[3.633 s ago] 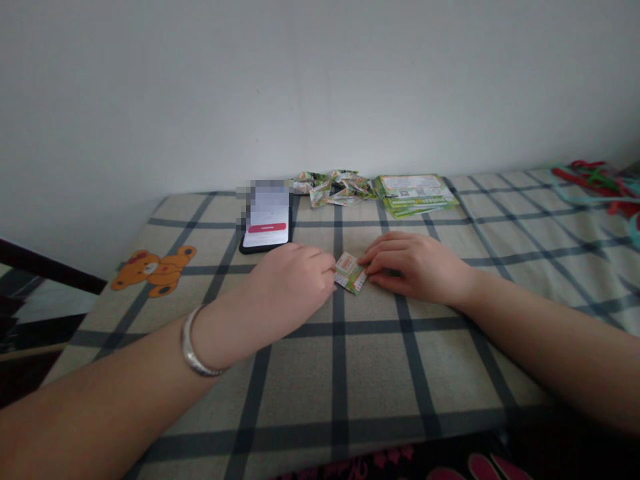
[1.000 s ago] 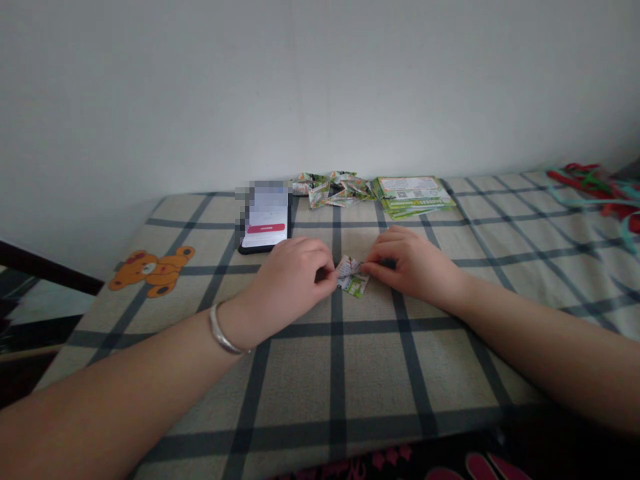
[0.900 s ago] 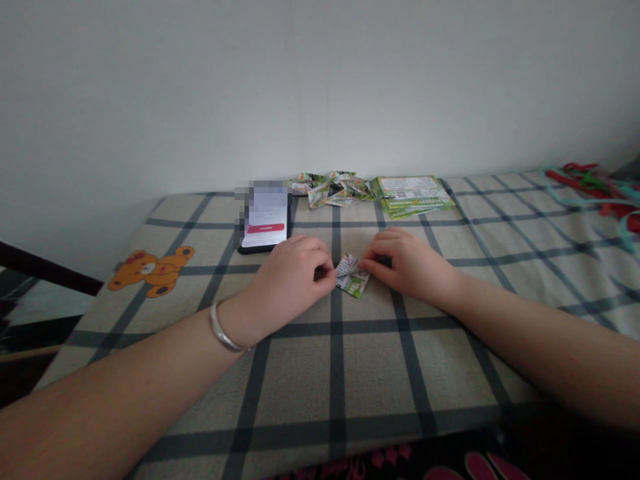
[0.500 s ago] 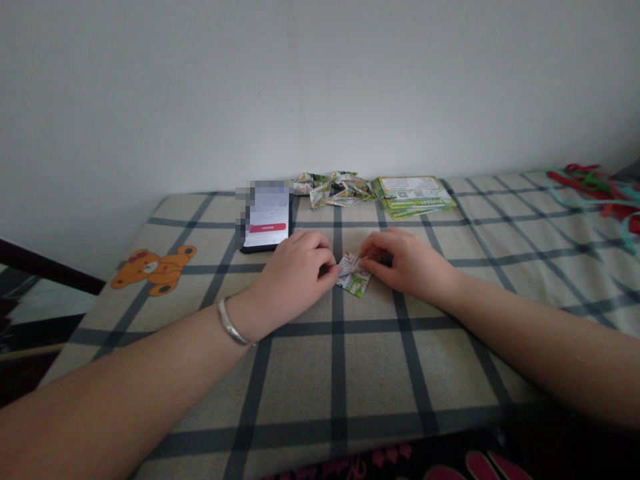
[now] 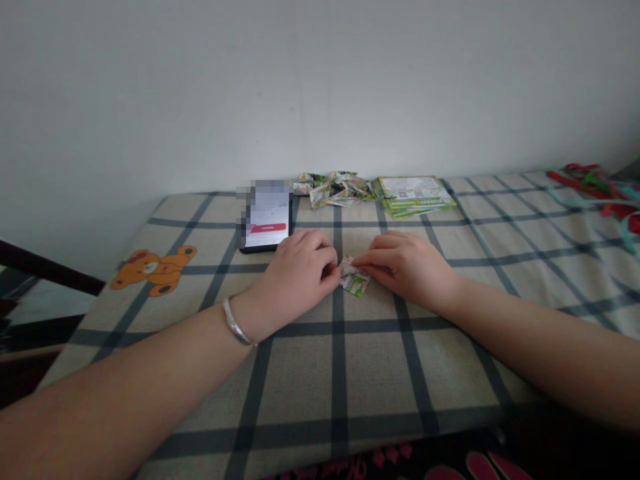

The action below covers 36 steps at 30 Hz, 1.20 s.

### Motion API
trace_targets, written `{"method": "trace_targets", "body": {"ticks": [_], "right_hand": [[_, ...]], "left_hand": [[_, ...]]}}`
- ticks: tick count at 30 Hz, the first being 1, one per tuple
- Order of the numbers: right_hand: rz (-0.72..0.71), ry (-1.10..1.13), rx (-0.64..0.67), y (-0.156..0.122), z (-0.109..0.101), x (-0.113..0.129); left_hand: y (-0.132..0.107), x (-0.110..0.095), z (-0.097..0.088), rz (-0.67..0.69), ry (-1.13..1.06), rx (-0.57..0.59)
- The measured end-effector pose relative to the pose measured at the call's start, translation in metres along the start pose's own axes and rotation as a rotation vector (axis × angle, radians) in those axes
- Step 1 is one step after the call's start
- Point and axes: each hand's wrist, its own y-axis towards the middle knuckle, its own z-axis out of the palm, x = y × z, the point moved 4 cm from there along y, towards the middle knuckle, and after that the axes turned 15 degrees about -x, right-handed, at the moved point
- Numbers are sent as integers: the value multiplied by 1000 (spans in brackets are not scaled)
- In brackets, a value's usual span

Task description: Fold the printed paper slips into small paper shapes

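Observation:
A small piece of folded printed paper (image 5: pixel 355 285), white and green, lies on the checked tablecloth between my hands. My left hand (image 5: pixel 306 272), with a silver bangle at its wrist, has its fingers curled and its thumb and forefinger closed at the paper's left edge. From the other side, my right hand (image 5: pixel 411 268) presses its closed thumb and forefinger onto the paper's upper right part. The fingertips partly cover the paper, so its exact folds are hard to make out.
A phone (image 5: pixel 267 217) lies behind my left hand. By the wall are several folded paper pieces (image 5: pixel 340 189) and a stack of green printed sheets (image 5: pixel 416 195). A bear-shaped cutout (image 5: pixel 155 270) is at the left, red and teal ribbons (image 5: pixel 600 190) far right.
My right thumb and forefinger have slid slightly left across the paper and straightened. The left hand has barely shifted and stays at the paper's left edge.

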Motion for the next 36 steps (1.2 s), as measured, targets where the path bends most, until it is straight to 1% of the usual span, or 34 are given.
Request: {"method": "trace_targets", "body": {"ticks": [10,21,24,26,29,33,36], "right_hand": [[19,1,20,0,3,-1],[3,-20,-1,1,2,0],[-1,-13,-5,1,2,0],[1,3,-15,1,2,-1],[4,32,-27,1,2,-2],[0,64,-52,-1,3,-4],[-31,93,-80,-2,3,-5]], "left_hand": [[1,-1,-2,3,1,27],[2,0,-1,3,-41,-2],[3,-3,-5,89,-53,-29],[3,-7,-7,189,-52,-37],[1,-10,-10,325,-22,-20],[0,-11,-11,422,14,14],[0,-12,-10,458,25,43]]}}
